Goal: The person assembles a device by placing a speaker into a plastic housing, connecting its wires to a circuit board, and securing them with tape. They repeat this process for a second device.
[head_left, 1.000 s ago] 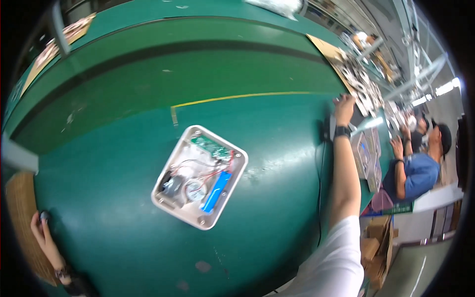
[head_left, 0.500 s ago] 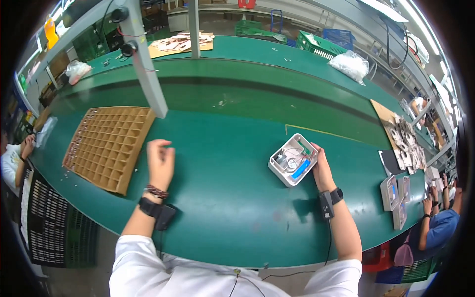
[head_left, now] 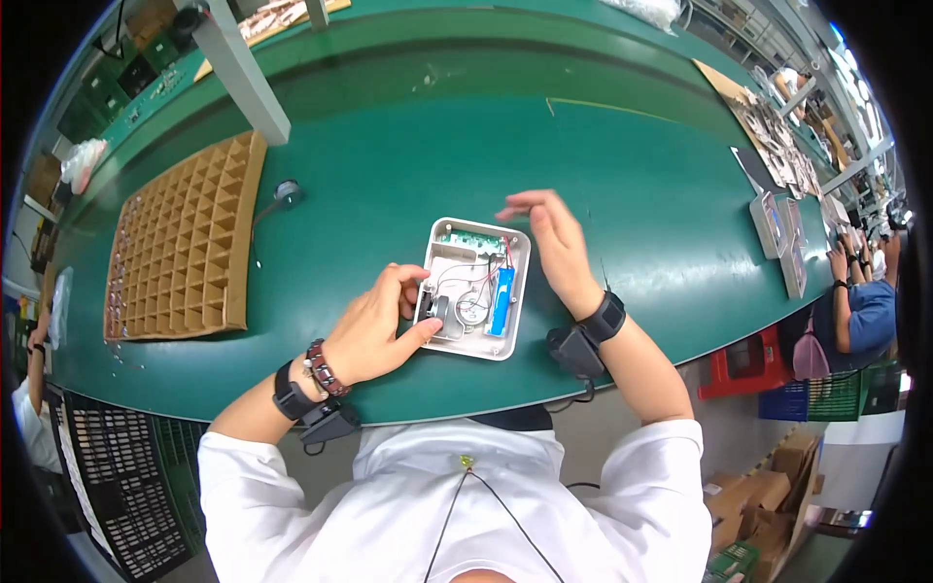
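Note:
A white plastic housing lies in front of me on the green table. Inside it are a green circuit board, a blue battery, thin wires, a round silvery part and a dark grey cylindrical part at its left wall. My left hand grips that left wall, with the thumb reaching inside onto the cylindrical part. Beyond the housing's right side, my right hand hovers with nothing in it, its fingers partly bent and apart, slightly blurred.
At left stands a cardboard divider tray with small parts in its far-left cells. A small round component with a wire lies beside it. A grey post rises behind. More housings lie right, near co-workers' hands.
The housing has come from the right to in front of me and been turned. My left hand has moved onto it; my right has let go. A round wired component now lies by the tray.

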A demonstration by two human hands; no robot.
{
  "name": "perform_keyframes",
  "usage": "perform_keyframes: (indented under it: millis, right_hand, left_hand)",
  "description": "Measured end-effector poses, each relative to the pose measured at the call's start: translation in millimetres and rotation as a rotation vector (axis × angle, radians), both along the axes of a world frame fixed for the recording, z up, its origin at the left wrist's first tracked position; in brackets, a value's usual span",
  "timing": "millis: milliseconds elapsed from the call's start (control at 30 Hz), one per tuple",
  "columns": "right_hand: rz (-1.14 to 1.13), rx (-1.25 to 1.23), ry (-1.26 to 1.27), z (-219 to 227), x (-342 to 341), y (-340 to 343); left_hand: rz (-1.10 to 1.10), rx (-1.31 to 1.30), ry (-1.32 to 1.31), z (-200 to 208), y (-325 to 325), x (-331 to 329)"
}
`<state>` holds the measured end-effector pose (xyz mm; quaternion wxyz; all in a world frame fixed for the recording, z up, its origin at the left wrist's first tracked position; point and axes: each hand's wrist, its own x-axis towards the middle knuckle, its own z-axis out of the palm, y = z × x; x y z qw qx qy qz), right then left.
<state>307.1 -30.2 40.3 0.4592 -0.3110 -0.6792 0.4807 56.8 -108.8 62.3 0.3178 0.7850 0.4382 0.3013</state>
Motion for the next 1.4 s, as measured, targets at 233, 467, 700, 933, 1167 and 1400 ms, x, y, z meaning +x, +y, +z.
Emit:
perform_keyframes:
  millis: [233,467,700,933,1167,1400]
  right_hand:
    - [-0.123,0.637,-0.046,31,-38,-48]
    - [-0.147,0.897,-0.217,26,-40,-57]
    - [-0.258,0.879,-0.209,20,-40,-54]
    - [-0.226,0.791,-0.251,22,-39,-57]
    - [-0.393,0.845,-0.567,34,-32,-55]
    - [-0.219,0.851,-0.407,35,-30,-50]
  left_hand:
    - [-0.047,0.203,-0.101,19,-9,-8]
    - [-0.217,-0.068,-0.304,22,6,2]
    - [-0.195,-0.094,-0.419,23,13,18]
    - [-0.15,-0.112,-0.389,22,24,19]
    - [-0.114,0.07,-0.204,20,37,12]
    - [-0.253,0.202,-0.047,33,38,6]
